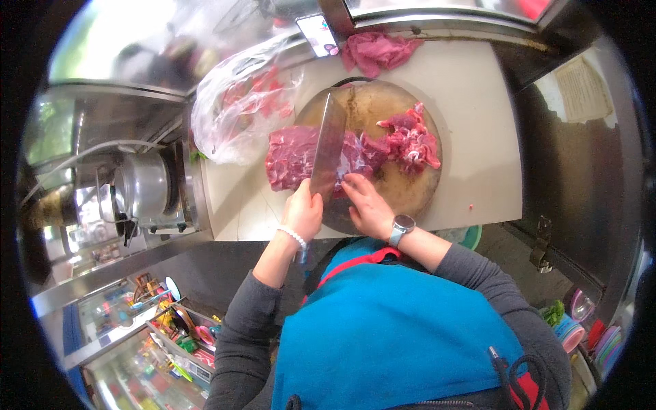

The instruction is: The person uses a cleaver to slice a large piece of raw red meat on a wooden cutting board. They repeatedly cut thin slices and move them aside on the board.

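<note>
My left hand (302, 207), with a white beaded bracelet at the wrist, grips the handle of a broad cleaver (329, 148). Its blade lies across a large slab of raw red meat (291, 156), hiding a strip of it. My right hand (370, 207) wears a watch. Its fingertips touch the near edge of the meat just right of the blade, thumb apart from the fingers. The slab rests partly on a round wooden chopping block (359, 102) and reaches past its left side. Trimmed meat scraps (412, 141) sit on the block's right side.
The block stands on a pale board (482, 128). A clear plastic bag (225, 102) with red contents lies behind the slab at left. At the back are a lit phone (318, 35) and a crumpled pink cloth (379, 51). A metal pot (141, 184) stands left.
</note>
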`<state>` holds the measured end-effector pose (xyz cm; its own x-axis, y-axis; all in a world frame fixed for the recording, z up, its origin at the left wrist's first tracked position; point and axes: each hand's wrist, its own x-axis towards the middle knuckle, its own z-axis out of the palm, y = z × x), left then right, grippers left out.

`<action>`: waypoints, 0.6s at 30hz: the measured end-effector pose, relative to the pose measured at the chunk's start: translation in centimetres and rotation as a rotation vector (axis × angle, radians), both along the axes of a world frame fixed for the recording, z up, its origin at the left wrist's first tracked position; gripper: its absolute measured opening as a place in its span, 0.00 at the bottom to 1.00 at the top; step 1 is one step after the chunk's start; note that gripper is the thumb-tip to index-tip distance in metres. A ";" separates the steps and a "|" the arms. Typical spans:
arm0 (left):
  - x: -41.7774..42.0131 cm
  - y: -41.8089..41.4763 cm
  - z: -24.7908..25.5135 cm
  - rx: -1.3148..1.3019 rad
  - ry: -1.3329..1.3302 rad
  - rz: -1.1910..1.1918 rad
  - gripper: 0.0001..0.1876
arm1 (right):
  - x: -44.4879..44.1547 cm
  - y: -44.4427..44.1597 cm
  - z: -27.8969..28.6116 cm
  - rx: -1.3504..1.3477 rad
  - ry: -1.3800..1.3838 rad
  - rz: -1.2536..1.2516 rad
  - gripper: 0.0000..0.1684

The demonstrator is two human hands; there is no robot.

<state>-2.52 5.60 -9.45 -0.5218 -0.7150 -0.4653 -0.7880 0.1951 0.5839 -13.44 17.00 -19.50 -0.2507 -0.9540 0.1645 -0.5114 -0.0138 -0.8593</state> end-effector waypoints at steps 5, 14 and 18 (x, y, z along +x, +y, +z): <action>-1.0 -0.6 -1.1 0.038 0.100 0.042 0.11 | -0.2 0.0 0.0 0.002 -0.014 0.006 0.31; -3.2 -1.3 -1.2 0.239 0.214 0.223 0.06 | -0.2 0.0 0.0 0.012 -0.038 -0.019 0.31; -3.6 -1.7 -2.4 0.232 0.255 0.271 0.05 | -0.2 0.0 0.6 -0.012 -0.042 -0.028 0.30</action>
<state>-6.16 3.86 -11.86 -0.4485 -0.7339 -0.5101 -0.6174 -0.1583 0.7706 -13.62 16.99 -18.95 -0.2839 -0.9445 0.1652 -0.4755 -0.0109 -0.8796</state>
